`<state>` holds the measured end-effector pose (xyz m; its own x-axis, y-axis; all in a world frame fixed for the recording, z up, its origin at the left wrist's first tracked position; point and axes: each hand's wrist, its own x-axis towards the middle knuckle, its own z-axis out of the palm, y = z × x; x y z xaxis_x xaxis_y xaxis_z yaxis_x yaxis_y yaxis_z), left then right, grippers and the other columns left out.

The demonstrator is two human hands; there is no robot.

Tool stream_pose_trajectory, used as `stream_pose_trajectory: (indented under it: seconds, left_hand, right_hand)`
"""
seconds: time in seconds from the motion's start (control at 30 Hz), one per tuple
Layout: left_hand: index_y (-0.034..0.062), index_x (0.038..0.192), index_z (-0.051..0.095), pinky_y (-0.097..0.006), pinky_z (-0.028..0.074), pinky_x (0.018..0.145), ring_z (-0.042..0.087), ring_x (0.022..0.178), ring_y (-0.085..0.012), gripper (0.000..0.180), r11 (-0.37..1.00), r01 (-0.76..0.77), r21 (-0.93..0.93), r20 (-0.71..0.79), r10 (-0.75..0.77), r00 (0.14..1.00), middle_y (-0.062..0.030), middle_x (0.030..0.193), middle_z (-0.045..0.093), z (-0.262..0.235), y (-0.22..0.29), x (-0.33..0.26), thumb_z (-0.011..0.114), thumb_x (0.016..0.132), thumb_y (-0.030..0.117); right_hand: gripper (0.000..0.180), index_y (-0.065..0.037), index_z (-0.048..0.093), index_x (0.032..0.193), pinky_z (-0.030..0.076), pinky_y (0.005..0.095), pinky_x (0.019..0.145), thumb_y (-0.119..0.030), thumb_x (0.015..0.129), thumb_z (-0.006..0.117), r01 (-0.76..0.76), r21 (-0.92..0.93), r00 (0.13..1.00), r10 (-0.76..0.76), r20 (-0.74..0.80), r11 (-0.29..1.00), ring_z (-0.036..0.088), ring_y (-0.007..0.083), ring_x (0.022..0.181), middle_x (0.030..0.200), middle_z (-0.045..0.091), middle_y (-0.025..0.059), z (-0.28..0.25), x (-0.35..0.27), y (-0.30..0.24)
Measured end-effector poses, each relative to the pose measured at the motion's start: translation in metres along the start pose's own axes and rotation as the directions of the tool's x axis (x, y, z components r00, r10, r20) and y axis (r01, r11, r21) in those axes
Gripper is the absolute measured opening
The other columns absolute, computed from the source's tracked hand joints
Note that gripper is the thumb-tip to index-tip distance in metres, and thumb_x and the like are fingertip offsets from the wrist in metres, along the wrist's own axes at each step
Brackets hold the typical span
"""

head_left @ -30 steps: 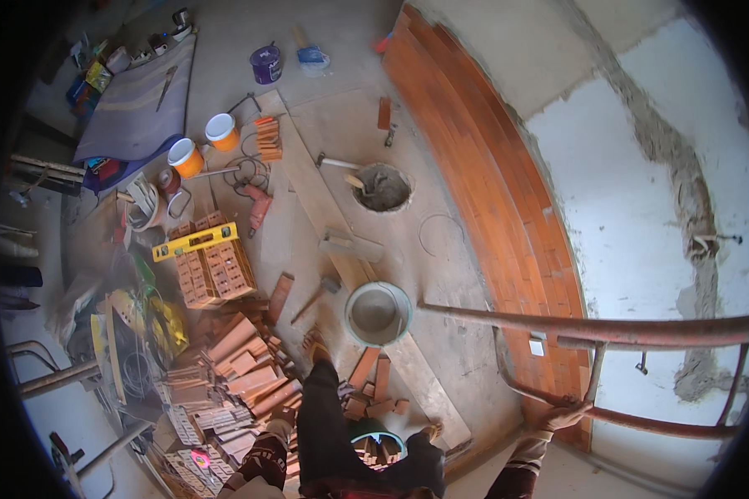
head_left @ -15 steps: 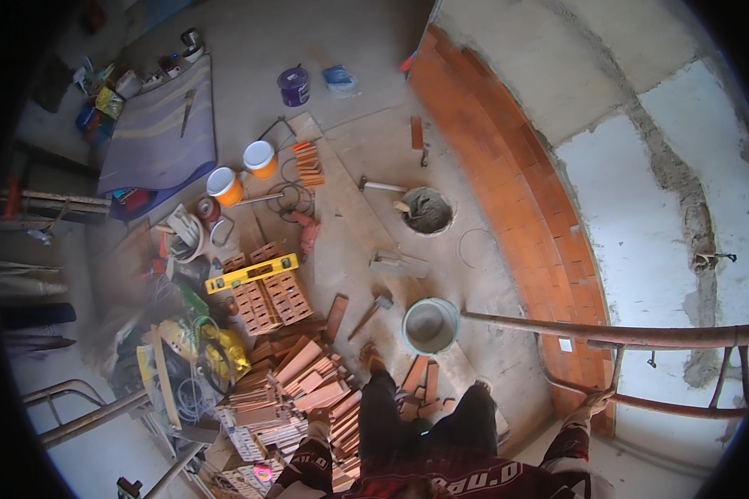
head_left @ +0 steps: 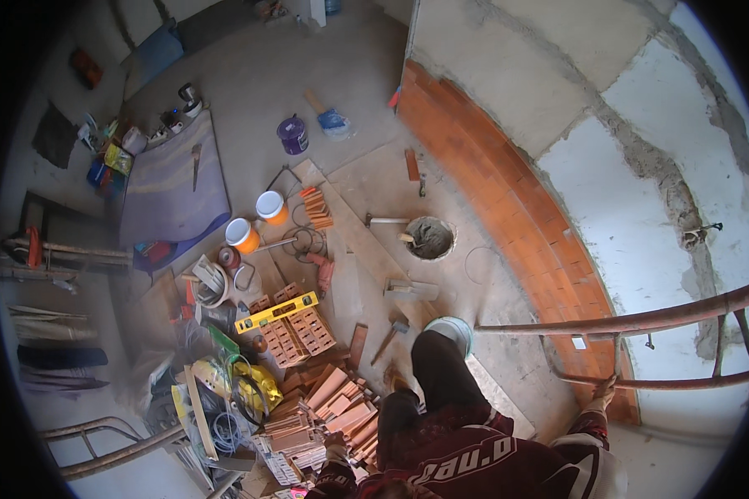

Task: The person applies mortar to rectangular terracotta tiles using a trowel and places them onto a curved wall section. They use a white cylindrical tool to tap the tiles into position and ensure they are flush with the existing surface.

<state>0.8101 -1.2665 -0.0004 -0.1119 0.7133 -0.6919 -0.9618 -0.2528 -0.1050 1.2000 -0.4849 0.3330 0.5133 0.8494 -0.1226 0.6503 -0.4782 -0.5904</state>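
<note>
My right hand (head_left: 605,390) is closed around the lower bar of a rusty red metal frame (head_left: 691,384) at the right. My left hand (head_left: 335,441) hangs low over a pile of red clay tiles (head_left: 354,407); its fingers are too small and unclear to read, and I see nothing held in it. My raised right knee covers most of a pale green bucket (head_left: 458,330). Just ahead of my legs lie a hammer (head_left: 389,343) and a flat trowel (head_left: 411,289). Farther off stands a tub of grey mortar (head_left: 430,239) with a wooden-handled tool in it.
A yellow spirit level (head_left: 276,313) rests on hollow bricks (head_left: 295,339) left of centre. Two orange-and-white buckets (head_left: 242,235), a red power tool (head_left: 320,273) and cables lie beyond. Orange tiles (head_left: 508,216) line the lower wall. A purple mat (head_left: 179,187) lies far left.
My view has tilted, so more of the far floor shows. My right leg has come up and forward, covering the pale green bucket. My right hand stays on the bar.
</note>
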Motion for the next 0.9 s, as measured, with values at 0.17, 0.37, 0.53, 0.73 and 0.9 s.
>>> stream_pose_trajectory:
  seconds: [0.17, 0.37, 0.53, 0.73, 0.9]
  left_hand:
    - [0.0103, 0.096, 0.053, -0.044, 0.045, 0.06, 0.056, 0.076, -0.0298, 0.037, 0.852, 0.006, 0.524, -0.386, 0.231, 0.893, -0.0088, 0.083, 0.055, 0.045, 0.046, -0.009, 0.037, 0.092, 0.043]
    - [0.0026, 0.111, 0.056, -0.043, 0.048, 0.055, 0.065, 0.084, -0.0344, 0.032, 0.848, -0.006, 0.531, -0.512, 0.326, 0.795, -0.015, 0.097, 0.063, 0.107, 0.135, 0.028, 0.052, 0.091, 0.027]
    - [0.0059, 0.108, 0.057, -0.045, 0.047, 0.052, 0.063, 0.078, -0.0342, 0.028, 0.974, -0.051, 0.219, -0.473, 0.151, 0.868, -0.0139, 0.096, 0.063, 0.124, 0.23, 0.079, 0.052, 0.093, 0.029]
    - [0.0108, 0.091, 0.056, -0.041, 0.043, 0.051, 0.056, 0.064, -0.0278, 0.02, 0.882, -0.005, 0.471, -0.571, 0.309, 0.76, -0.011, 0.077, 0.059, 0.305, 0.338, 0.097, 0.052, 0.092, 0.031]
    - [0.0125, 0.105, 0.059, -0.031, 0.043, 0.047, 0.06, 0.066, -0.0164, 0.024, 0.662, -0.125, 0.739, -0.465, 0.635, 0.617, -0.0037, 0.075, 0.06, 0.405, 0.461, 0.158, 0.046, 0.098, 0.032]
  right_hand:
    - [0.072, 0.002, 0.056, 0.125, 0.051, 0.0393, 0.081, -0.059, 0.089, 0.047, -0.039, -0.124, 0.998, 0.032, -0.061, 0.992, 0.061, 0.0331, 0.103, 0.113, 0.063, 0.0236, 0.031, -0.033, 0.001]
    - [0.065, -0.001, 0.055, 0.128, 0.047, 0.041, 0.088, -0.053, 0.088, 0.05, 0.067, -0.385, 0.936, -0.191, -0.296, 0.921, 0.056, 0.0347, 0.111, 0.117, 0.06, 0.0236, 0.086, -0.09, -0.027]
    - [0.06, -0.003, 0.054, 0.129, 0.043, 0.0423, 0.094, -0.047, 0.088, 0.053, 0.156, -0.627, 0.984, -0.063, 0.168, 0.763, 0.051, 0.0359, 0.117, 0.121, 0.059, 0.0236, 0.221, -0.173, -0.044]
    - [0.056, -0.006, 0.053, 0.131, 0.039, 0.044, 0.1, -0.041, 0.088, 0.057, 0.647, -0.516, 0.436, 0.284, 0.854, 0.561, 0.046, 0.0375, 0.125, 0.125, 0.056, 0.0237, 0.449, -0.331, -0.171]
    - [0.034, -0.006, 0.061, 0.107, 0.045, 0.0476, 0.094, -0.031, 0.084, 0.061, 0.876, 0.193, -0.084, -0.253, 0.964, 0.442, 0.055, 0.0368, 0.115, 0.109, 0.062, 0.02, 0.588, -0.386, -0.375]
